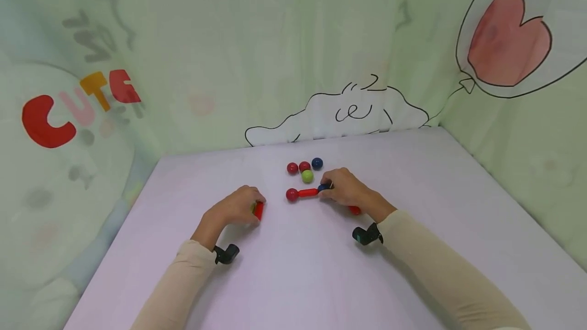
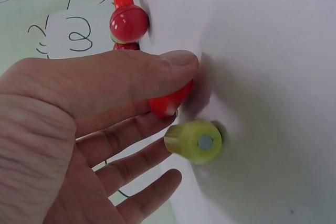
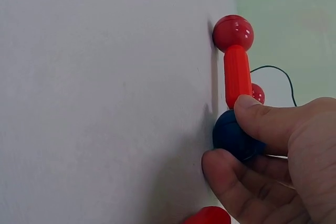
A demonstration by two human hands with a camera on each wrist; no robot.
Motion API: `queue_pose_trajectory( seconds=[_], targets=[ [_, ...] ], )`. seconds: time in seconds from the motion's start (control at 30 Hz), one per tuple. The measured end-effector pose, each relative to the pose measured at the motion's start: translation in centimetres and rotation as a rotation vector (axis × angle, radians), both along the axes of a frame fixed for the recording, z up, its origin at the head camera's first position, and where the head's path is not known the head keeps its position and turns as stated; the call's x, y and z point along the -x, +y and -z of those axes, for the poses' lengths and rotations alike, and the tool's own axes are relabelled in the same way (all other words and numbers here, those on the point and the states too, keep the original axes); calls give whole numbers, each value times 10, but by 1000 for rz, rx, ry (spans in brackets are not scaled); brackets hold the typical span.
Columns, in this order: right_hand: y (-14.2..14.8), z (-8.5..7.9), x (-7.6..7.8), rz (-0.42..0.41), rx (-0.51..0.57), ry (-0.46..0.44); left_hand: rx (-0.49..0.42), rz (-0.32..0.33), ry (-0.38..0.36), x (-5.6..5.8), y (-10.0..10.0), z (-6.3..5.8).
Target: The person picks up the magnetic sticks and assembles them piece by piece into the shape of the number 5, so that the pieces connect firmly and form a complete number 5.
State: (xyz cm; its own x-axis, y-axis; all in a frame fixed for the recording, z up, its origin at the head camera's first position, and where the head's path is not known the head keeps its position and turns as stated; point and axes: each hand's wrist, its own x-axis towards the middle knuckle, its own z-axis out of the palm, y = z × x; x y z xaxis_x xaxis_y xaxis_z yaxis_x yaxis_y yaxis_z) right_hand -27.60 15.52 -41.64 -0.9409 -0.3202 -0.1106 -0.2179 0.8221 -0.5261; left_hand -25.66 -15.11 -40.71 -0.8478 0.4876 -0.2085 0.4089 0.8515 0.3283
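Observation:
My left hand [image 1: 240, 204] pinches a red rod [image 2: 170, 100] between thumb and fingers. Right beside those fingers lies a yellow-green rod [image 2: 197, 141] with a grey round end. To the right, a red ball [image 1: 292, 194], another red rod [image 1: 308, 193] and a blue ball [image 3: 231, 134] form a joined row on the table. The thumb and fingers of my right hand [image 1: 346, 187] grip the blue ball, partly covering it. A further red rod [image 1: 355, 210] lies under the right wrist, mostly hidden in the head view.
Beyond the row sit two loose red balls [image 1: 292, 168], a dark blue ball [image 1: 317, 163] and a lime-green ball [image 1: 307, 176], close together on the white table [image 1: 293, 279]. A printed curtain [image 1: 220, 65] stands along the table's back and sides.

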Motion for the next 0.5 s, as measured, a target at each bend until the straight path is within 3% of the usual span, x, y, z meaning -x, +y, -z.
queue_pose_trajectory(
  seconds=[0.23, 0.5],
  targets=[
    [0, 1, 3, 17, 4, 1, -126, -45, -27, 3, 8, 2],
    [-1, 7, 1, 29, 17, -11, -280, -8, -18, -4, 22, 11]
  ],
)
